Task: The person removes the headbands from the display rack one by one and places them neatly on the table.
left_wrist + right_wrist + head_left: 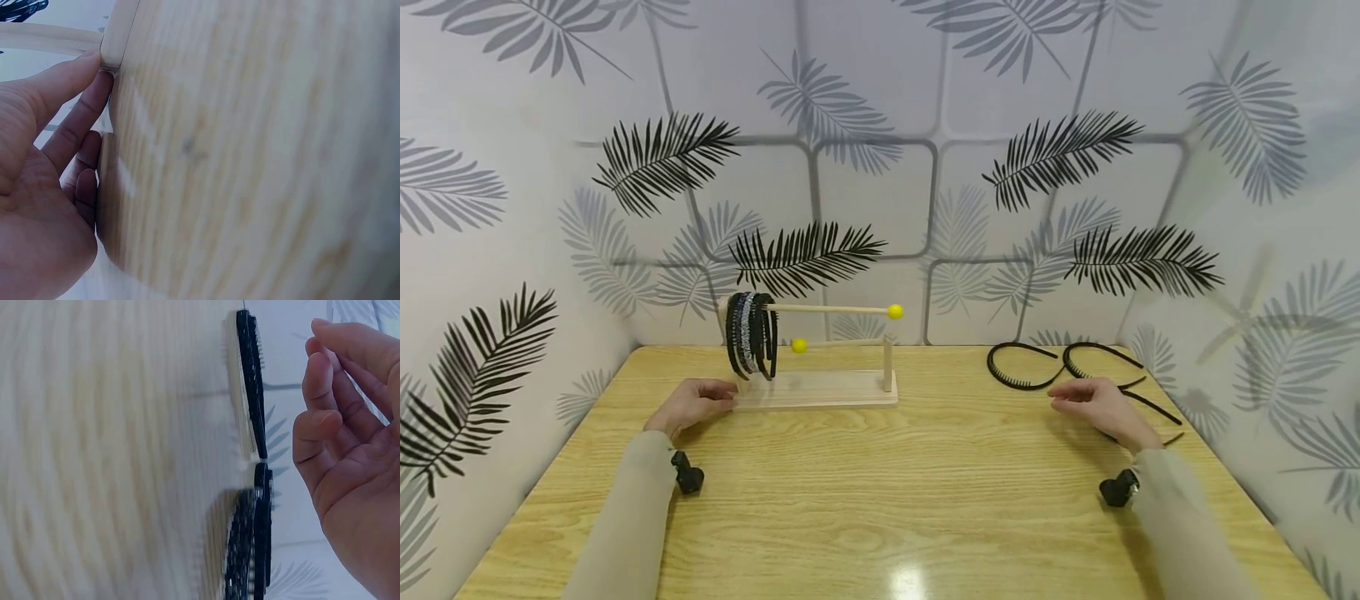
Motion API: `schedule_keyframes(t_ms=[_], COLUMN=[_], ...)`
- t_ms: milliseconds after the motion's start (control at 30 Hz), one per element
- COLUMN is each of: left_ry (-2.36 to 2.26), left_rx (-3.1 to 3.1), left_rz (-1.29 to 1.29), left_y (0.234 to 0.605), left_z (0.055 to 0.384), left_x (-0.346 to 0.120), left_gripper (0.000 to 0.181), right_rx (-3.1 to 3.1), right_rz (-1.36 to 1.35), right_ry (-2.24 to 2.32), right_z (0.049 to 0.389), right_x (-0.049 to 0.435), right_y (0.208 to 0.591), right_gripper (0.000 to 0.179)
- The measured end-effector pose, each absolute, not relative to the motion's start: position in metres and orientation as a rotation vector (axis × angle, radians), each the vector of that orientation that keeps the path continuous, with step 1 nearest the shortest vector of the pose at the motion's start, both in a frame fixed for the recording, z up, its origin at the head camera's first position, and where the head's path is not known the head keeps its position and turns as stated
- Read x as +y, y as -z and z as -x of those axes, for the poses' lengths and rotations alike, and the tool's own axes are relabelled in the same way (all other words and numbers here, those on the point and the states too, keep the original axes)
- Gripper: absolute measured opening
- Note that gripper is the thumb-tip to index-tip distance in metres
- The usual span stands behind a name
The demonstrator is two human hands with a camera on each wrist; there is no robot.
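Observation:
A wooden headband stand is at the table's back left, with several dark headbands and a silvery one hung on its upper rod. My left hand pinches the near left end of its base between thumb and index finger; the left wrist view shows the grip at the base's end. At the right, my right hand hovers above black headbands on the table, fingers loosely bent and holding nothing. One toothed headband lies left of that hand, others lie behind and partly beneath it.
The stand's rods end in yellow balls, and a lower rod hangs over the base. A patterned backdrop rises behind the wood-grain table and along both sides. A glittery black headband shows in the right wrist view.

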State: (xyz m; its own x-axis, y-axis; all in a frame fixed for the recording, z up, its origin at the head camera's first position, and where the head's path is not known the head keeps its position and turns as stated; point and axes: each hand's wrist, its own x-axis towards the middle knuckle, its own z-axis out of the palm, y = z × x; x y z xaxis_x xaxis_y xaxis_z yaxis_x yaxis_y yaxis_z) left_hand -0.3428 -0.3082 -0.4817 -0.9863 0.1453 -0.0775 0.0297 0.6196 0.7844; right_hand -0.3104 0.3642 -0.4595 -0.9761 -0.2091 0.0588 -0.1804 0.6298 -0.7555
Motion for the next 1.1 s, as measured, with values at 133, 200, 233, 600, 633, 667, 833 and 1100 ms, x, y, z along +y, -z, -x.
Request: schedule_keyframes(t_ms=[133, 200, 233, 600, 633, 667, 833, 1100], left_ry=[-1.313, -1.314, -1.315, -1.319, -1.318, -1.319, -1.291, -1.302], left_rx=[2.702, 2.699, 2.697, 2.699, 2.698, 2.696, 2.707, 2.704], left_rz=[-0.138, -0.129, -0.125, -0.14, -0.138, -0.135, -0.136, -0.14], left_y=[0.482, 0.482, 0.482, 0.481, 0.481, 0.481, 0.48, 0.482], left_z=[0.344, 0.344, 0.345, 0.344, 0.344, 0.343, 0.342, 0.342], left_x=[-0.307, -0.306, -0.305, -0.304, -0.304, -0.303, -0.304, -0.306], left_gripper=[0.042, 0.042, 0.042, 0.042, 0.042, 0.042, 0.042, 0.043], right_rx=[2.733, 2.714, 2.712, 2.67, 2.66, 2.654, 2.603, 2.523], right_rz=[0.347, 0.349, 0.355, 0.353, 0.359, 0.36, 0.365, 0.425], right_ry=[1.397, 1.422, 1.423, 1.462, 1.463, 1.463, 1.48, 1.537], right_z=[0.314, 0.317, 0.318, 0.332, 0.332, 0.333, 0.33, 0.33], right_x=[0.349, 0.342, 0.339, 0.303, 0.299, 0.296, 0.275, 0.249], right_y=[0.459, 0.459, 0.46, 0.469, 0.47, 0.47, 0.461, 0.454], right_gripper=[0.044, 0.044, 0.045, 0.042, 0.042, 0.041, 0.038, 0.036])
